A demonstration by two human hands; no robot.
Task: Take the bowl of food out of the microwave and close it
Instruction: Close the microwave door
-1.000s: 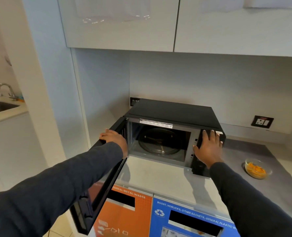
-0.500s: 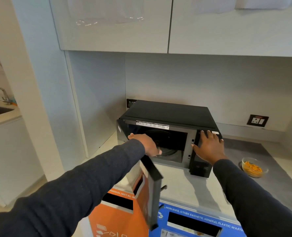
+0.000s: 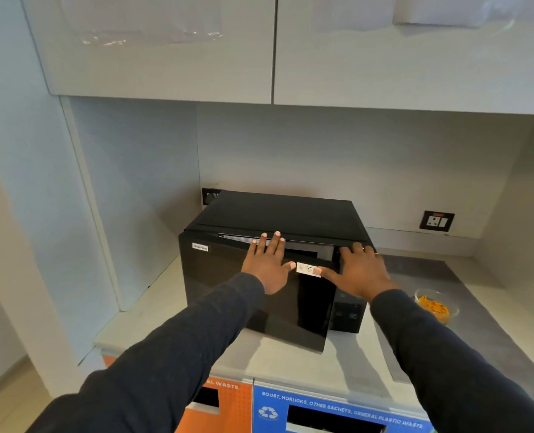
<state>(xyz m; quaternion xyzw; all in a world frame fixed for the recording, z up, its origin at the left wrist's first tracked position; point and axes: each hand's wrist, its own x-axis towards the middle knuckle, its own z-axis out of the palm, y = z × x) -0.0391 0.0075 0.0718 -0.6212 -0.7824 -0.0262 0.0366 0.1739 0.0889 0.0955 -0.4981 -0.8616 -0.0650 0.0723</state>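
Pale glossy wall cabinets (image 3: pixel 259 48) overhang a recessed alcove with plain light walls (image 3: pixel 337 157). A switched socket (image 3: pixel 436 220) sits on the back wall above the grey-white tabletop (image 3: pixel 465 276); labelled orange (image 3: pixel 228 404) and blue waste bins (image 3: pixel 337 414) stand below.

It is a shared office pantry: a microwave (image 3: pixel 275 264) on the counter (image 3: pixel 290 360), with labelled waste bins (image 3: pixel 337 410) below.

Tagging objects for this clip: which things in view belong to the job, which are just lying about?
Job:
microwave
microwave door, nearly shut
bowl of food, on the counter to the right of the microwave
left hand, flat on the door
right hand

Lying about:
wall socket
orange bin
blue bin
upper cabinets
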